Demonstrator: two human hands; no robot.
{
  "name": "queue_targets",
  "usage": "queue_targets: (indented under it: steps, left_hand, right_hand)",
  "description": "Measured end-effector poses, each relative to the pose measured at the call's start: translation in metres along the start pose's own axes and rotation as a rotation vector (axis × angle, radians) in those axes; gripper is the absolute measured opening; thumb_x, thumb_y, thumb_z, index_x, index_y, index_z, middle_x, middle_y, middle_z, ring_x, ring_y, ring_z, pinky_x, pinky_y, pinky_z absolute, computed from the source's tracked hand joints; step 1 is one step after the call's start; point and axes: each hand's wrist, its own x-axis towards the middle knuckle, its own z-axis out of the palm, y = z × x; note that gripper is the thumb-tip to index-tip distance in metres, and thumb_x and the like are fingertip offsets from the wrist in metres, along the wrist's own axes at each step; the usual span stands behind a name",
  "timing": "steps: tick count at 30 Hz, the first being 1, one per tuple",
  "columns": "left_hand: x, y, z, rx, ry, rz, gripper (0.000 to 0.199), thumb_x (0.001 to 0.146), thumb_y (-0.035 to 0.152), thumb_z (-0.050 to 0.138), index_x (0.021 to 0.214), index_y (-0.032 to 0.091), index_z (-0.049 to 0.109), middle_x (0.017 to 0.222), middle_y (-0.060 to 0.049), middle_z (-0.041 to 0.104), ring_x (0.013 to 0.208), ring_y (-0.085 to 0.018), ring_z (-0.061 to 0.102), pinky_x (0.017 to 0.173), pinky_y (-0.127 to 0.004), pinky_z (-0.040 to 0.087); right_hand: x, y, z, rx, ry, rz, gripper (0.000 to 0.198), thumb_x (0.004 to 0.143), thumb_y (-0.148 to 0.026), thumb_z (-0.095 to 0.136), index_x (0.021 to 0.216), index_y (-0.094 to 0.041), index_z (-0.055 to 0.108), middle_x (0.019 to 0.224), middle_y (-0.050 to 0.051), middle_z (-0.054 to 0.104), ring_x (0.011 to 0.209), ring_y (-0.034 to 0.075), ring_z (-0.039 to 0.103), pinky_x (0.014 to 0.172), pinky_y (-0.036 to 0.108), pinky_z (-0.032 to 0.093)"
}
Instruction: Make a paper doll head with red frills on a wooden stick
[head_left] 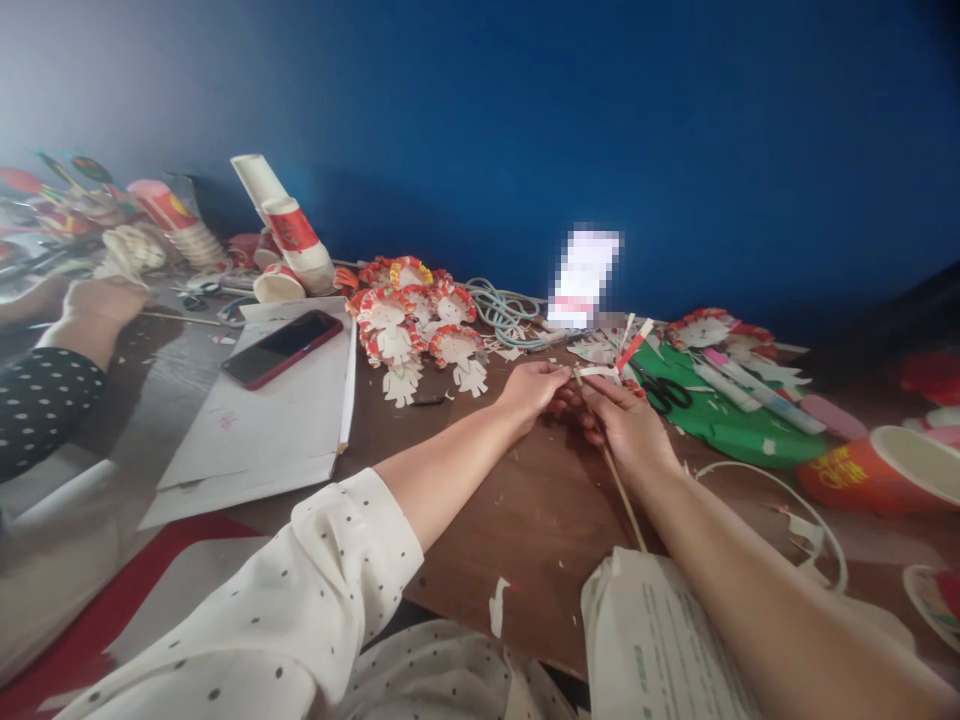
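Note:
Above the brown table, my left hand (536,392) and my right hand (630,425) meet with their fingers closed. A thin wooden stick (624,500) passes between them and slants down toward me, its upper end at the left fingertips. Across that end lies a narrow white paper strip (598,372), pinched by my right thumb and fingers. A red and white paper piece (634,343) sticks up just beyond the right hand. The left fingertips touch the top of the stick; the other fingers are partly hidden.
Paper cutout figures (409,325) are heaped behind my left hand. Black-handled scissors (667,393) rest on a green sheet (739,435). A phone (283,348) lies on white paper at left, near stacked paper cups (296,240). Another person's hand (105,300) is at far left.

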Motion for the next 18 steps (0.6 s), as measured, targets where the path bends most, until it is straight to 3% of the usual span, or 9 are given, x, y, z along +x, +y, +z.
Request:
queue_targets:
  steps: [10, 18]
  left_hand:
    - [-0.0014, 0.0032, -0.0022, 0.007, -0.036, 0.014, 0.011, 0.086, 0.016, 0.063, 0.076, 0.012, 0.064, 0.071, -0.004, 0.066, 0.057, -0.006, 0.056, 0.053, -0.018, 0.04]
    - [0.0, 0.0023, -0.0031, -0.052, -0.054, -0.005, 0.011, 0.084, 0.018, 0.068, 0.076, 0.013, 0.063, 0.068, -0.001, 0.064, 0.055, -0.005, 0.055, 0.052, -0.016, 0.039]
  right_hand:
    - [-0.0014, -0.0052, 0.0014, -0.003, 0.075, 0.008, 0.041, 0.059, -0.033, 0.083, 0.097, -0.021, 0.076, 0.067, 0.001, 0.062, 0.048, 0.007, 0.045, 0.035, 0.017, 0.026]
    - [-0.0008, -0.0075, -0.0004, 0.024, 0.011, 0.001, 0.046, 0.054, -0.038, 0.086, 0.096, -0.021, 0.075, 0.068, 0.0, 0.062, 0.047, 0.006, 0.042, 0.034, 0.016, 0.025]
